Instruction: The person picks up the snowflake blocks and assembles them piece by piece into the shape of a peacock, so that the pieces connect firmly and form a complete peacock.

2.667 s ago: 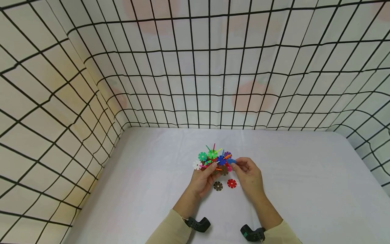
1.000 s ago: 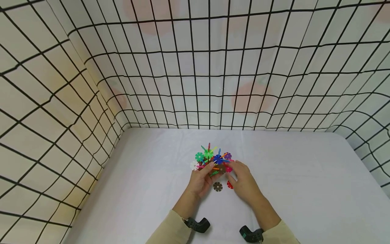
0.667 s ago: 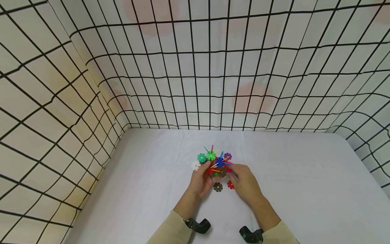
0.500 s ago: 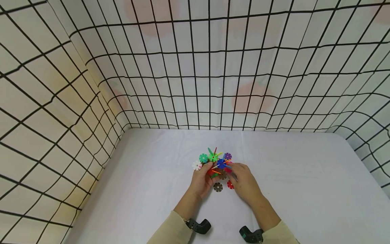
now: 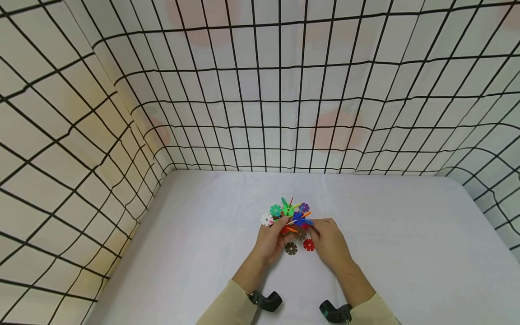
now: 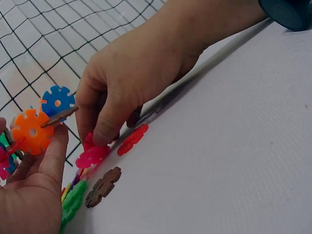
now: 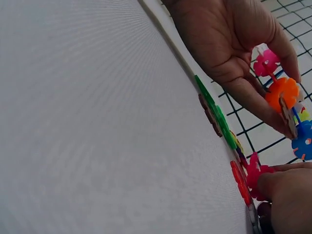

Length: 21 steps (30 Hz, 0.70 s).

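Observation:
My left hand [image 5: 269, 243] grips a cluster of interlocking notched plastic discs [image 5: 287, 210] just above the table. Green, white, purple and blue discs show on its top and sides. An orange disc [image 6: 33, 131], a brown one and a blue disc [image 6: 58, 103] stand out by the left fingertips. Close on the right, my right hand [image 5: 331, 243] pinches a pink disc [image 6: 92, 155] between thumb and finger, low by the table; whether it joins the cluster I cannot tell. In the right wrist view that pink disc [image 7: 256, 176] is partly hidden behind the right thumb.
A loose brown disc [image 5: 290, 248] and a red disc [image 5: 308, 244] lie on the white table [image 5: 195, 225] in front of the cluster. A green disc [image 7: 214, 111] shows beside the brown one. Black grid netting [image 5: 279, 113] rises behind and at the sides.
My right hand has left the blue disc at the cluster's right side, dropped lower and now pinches the pink disc. The cluster tilts and shifts slightly; my left hand keeps its grip.

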### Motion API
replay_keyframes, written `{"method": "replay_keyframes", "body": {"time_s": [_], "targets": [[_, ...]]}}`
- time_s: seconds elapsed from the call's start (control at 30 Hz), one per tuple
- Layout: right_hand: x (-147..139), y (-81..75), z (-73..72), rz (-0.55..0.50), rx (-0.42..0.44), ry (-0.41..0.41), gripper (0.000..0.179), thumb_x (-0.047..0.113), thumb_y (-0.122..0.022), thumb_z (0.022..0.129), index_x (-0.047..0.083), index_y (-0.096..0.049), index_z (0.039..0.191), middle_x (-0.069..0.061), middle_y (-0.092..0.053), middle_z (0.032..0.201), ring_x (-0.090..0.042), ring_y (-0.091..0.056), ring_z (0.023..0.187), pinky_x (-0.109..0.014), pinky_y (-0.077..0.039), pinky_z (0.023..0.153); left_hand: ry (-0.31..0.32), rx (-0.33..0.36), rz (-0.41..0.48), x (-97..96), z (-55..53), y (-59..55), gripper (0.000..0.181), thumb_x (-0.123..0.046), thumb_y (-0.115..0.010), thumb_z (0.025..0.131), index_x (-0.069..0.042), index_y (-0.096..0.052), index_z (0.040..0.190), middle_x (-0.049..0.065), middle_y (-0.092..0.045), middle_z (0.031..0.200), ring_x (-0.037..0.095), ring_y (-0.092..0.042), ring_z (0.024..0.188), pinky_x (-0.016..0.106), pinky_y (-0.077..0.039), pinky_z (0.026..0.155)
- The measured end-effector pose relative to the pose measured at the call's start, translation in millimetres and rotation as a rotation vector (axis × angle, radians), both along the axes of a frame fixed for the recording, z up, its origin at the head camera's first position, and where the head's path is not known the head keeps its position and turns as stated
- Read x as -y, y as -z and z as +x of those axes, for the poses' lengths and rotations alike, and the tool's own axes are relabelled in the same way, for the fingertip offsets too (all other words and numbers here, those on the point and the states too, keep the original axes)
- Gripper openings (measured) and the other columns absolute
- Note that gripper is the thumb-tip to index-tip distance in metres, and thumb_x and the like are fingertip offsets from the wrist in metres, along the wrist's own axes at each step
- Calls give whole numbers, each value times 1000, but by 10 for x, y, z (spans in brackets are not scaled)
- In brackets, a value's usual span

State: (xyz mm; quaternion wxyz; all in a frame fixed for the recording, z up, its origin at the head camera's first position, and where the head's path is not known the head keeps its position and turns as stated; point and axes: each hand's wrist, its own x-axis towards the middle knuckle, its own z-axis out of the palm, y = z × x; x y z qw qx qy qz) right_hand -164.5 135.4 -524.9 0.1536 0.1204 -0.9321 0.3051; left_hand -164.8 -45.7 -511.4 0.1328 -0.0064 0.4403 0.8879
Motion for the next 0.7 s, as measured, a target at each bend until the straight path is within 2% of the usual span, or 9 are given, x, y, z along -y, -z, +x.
{"method": "replay_keyframes", "body": {"time_s": [0.1, 0.37, 0.57, 0.7], "targets": [[-4, -10, 9, -43, 15, 10, 12, 8, -73, 93, 7, -78, 104, -10, -78, 99, -31, -68, 99, -51, -58, 89, 0, 1, -5, 4, 0, -3, 27, -14, -60, 103, -4, -59, 127, 1, -77, 105, 14, -75, 96, 30, -63, 82], [-9, -35, 30, -128, 75, 62, 20, 6, -66, 96, 3, -74, 114, -15, -75, 106, -33, -70, 100, -51, -60, 86, 2, 13, -1, 16, -16, -10, 20, -11, -59, 103, -8, -59, 122, -2, -75, 104, 9, -73, 87, 23, -62, 75], [-16, -38, 39, -190, 121, 88, 22, 10, -66, 98, 4, -73, 118, -13, -74, 109, -24, -68, 93, -41, -61, 79, -22, 37, -35, 7, -35, 11, 29, -12, -58, 104, -8, -46, 130, -7, -75, 102, 6, -71, 88, 22, -61, 75], [-19, -48, 38, -252, 173, 120, 22, 16, -67, 99, 7, -72, 119, -10, -74, 111, -21, -66, 91, -28, -60, 76, -58, 55, -69, 4, -59, 18, 23, -18, -57, 105, -12, -48, 125, -11, -72, 97, 4, -65, 86, 17, -53, 72]]}}
